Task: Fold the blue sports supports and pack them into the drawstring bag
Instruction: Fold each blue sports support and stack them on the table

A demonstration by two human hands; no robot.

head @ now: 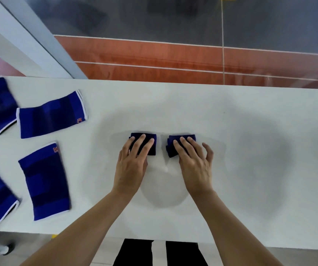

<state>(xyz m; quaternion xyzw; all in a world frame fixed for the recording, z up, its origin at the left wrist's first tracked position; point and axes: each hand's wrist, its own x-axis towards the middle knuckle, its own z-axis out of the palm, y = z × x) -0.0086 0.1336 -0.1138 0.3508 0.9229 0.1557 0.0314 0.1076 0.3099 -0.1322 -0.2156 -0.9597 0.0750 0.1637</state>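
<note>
Left hand [133, 166]: fingers flat, pressing the left folded support [150, 144].
Right hand [194, 164]: fingers flat, pressing the right folded support [171, 145].
Risk: both springing open on release.

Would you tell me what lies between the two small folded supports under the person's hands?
Nothing: the head view shows only a bare strip of white table between the left folded support and the right folded support.

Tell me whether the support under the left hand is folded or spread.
Folded. The support under the left hand is a small thick bundle, unlike the flat support lying spread nearby.
</note>
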